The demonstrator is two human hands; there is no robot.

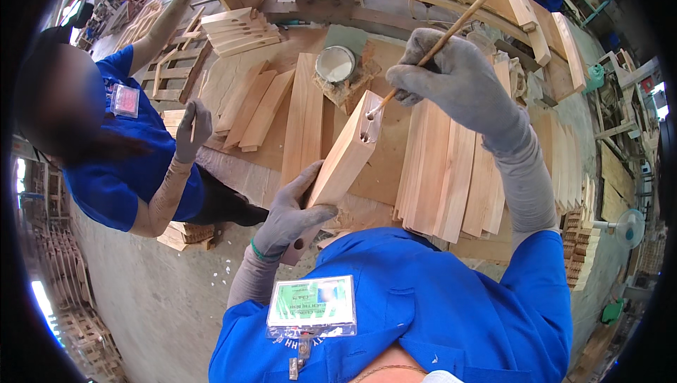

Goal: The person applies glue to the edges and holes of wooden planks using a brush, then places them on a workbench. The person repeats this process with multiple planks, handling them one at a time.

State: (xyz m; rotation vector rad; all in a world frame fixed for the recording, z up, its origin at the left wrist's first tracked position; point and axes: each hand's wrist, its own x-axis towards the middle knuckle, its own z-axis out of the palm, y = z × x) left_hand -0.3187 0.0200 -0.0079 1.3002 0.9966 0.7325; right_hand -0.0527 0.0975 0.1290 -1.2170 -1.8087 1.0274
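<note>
With the left hand (289,219) firmly grasping the wooden block (340,157), the stick (455,29) pinched in the right hand (451,80) should squarely meet the hole (370,116) beside that hand.

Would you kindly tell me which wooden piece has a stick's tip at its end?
The wooden piece held in the wearer's left hand: the stick in the right hand is at its end; neighbouring pieces lie below.

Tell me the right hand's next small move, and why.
Probably turn the wooden stick gently in place: the right hand holds its white-smeared tip against the drilled end of the wooden bar, which the left hand steadies.
</note>
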